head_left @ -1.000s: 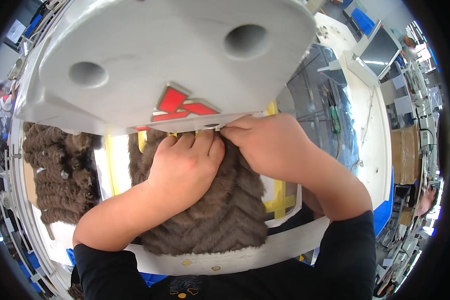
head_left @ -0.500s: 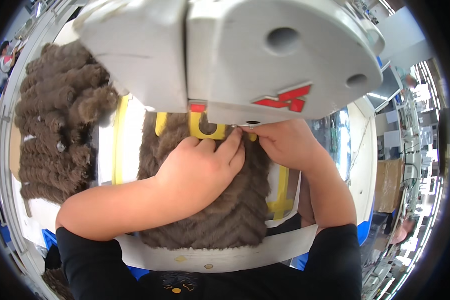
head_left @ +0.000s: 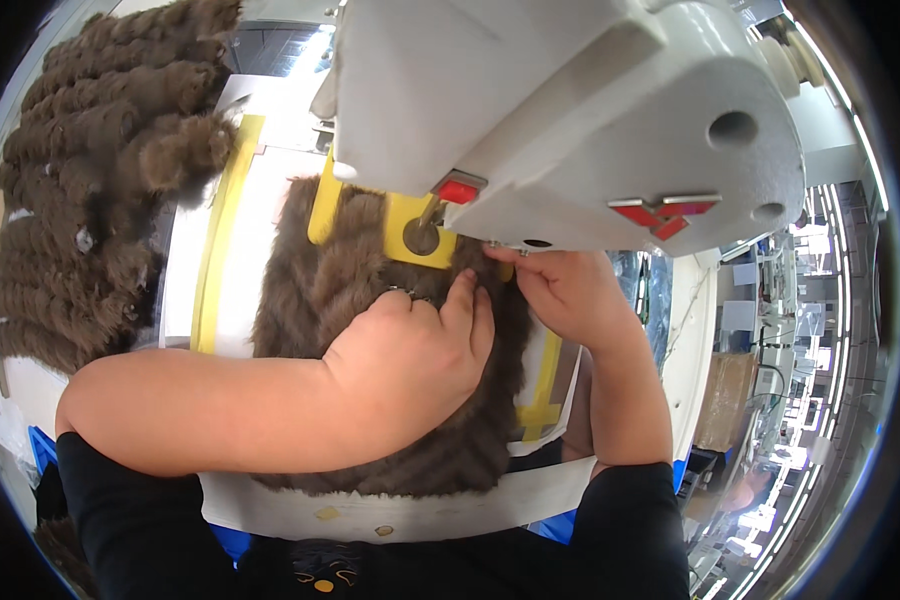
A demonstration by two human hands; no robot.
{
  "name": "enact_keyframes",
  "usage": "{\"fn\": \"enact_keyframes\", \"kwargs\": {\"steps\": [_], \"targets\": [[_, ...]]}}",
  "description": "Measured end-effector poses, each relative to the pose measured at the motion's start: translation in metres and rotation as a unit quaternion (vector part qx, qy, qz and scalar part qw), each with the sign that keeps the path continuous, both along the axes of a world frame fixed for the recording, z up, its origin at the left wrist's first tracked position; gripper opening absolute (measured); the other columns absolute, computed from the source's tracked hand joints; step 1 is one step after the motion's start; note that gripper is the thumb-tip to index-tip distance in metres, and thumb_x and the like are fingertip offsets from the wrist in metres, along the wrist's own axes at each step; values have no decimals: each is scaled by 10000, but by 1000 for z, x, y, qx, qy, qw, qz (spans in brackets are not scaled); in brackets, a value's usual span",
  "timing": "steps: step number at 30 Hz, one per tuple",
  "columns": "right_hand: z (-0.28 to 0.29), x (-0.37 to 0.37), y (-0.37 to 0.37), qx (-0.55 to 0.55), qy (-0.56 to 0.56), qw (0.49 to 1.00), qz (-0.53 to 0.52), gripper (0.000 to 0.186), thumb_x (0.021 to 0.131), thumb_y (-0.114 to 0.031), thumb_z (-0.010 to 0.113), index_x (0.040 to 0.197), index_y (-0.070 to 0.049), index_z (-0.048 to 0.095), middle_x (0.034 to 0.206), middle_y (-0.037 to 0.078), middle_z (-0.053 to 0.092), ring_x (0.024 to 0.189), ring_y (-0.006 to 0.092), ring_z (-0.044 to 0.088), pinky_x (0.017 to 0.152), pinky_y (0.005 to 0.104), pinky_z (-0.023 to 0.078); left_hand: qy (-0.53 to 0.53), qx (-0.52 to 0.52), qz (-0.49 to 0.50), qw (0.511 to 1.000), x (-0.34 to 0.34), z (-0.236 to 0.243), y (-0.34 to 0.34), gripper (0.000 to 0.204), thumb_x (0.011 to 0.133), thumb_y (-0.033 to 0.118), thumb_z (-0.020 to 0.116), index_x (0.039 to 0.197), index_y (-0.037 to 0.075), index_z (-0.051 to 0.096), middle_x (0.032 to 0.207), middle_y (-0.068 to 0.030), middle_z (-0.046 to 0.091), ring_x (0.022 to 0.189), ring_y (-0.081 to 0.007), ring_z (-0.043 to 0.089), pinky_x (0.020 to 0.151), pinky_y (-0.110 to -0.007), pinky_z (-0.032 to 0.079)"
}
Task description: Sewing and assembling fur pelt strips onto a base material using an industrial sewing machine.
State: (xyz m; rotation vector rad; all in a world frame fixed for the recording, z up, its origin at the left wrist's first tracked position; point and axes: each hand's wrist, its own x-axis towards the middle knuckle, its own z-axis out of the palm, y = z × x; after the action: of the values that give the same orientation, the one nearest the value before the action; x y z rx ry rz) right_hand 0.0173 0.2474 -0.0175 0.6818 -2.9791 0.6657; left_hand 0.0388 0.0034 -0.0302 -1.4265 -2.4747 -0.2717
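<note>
A brown fur piece (head_left: 300, 280) lies under the sewing machine (head_left: 570, 130). My left hand (head_left: 410, 345) rests on it, the index finger stretched toward the machine and the other fingers curled. A small shiny metal bit (head_left: 402, 291) shows at its knuckles; what it belongs to is hidden. My right hand (head_left: 575, 295) is at the fur's right edge, its index finger and thumb closed on the fur beneath the machine head. A yellow plate (head_left: 402, 225) with a round hole sits on the fur, ahead of my left hand. The machine head hides the stitching spot.
A heap of ridged brown fur pieces (head_left: 100, 150) lies on the left. Yellow tape strips (head_left: 220, 240) mark the white table. A white curved front edge (head_left: 360, 510) runs before my body. At the right stands a cardboard box (head_left: 725, 400).
The view has shifted and tilted, so the machine sits further right. My left index fingertip has drawn back from the right fingertip, and the shiny metal bit now shows by my left hand.
</note>
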Motion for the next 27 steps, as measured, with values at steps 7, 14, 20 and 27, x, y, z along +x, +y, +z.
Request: {"fn": "enact_keyframes", "kwargs": {"steps": [7, 14, 20, 27], "targets": [[0, -2, 1, -3, -5, 1000, -21, 214, 849, -73, 608, 991, -66, 768, 894, 158, 712, 845, 384, 681, 744, 441, 544, -1, -32, -10, 999, -6, 0, 1, 516, 804, 176, 604, 1259, -58, 671, 1278, -249, 695, 591, -146, 613, 571, -296, 480], [4, -10, 8, 18, -46, 998, -49, 225, 890, -55, 642, 1097, -23, 726, 1009, 148, 737, 941, 347, 690, 834, 398, 542, 3, -49, -5, 999, -14, -2, 2, 543, 827, 172, 595, 1312, -69, 636, 1330, -273, 664, 643, -162, 654, 622, -303, 506], [-4, -17, 13, -45, 12, 998, -29, 212, 880, -87, 654, 1074, -47, 729, 1025, 142, 747, 964, 352, 704, 813, 418, 554, -11, -64, -21, 998, -26, -1, 4, 564, 840, 177, 595, 1344, -75, 610, 1358, -289, 641, 677, -186, 672, 654, -303, 512], [-10, -25, 22, 19, 50, 999, 2, 221, 865, -52, 715, 1083, -54, 746, 1037, 120, 737, 952, 323, 695, 813, 418, 547, -22, -100, -24, 994, -33, 8, 0, 567, 856, 186, 610, 1357, -80, 602, 1349, -283, 646, 725, -206, 708, 643, -316, 518]]}}
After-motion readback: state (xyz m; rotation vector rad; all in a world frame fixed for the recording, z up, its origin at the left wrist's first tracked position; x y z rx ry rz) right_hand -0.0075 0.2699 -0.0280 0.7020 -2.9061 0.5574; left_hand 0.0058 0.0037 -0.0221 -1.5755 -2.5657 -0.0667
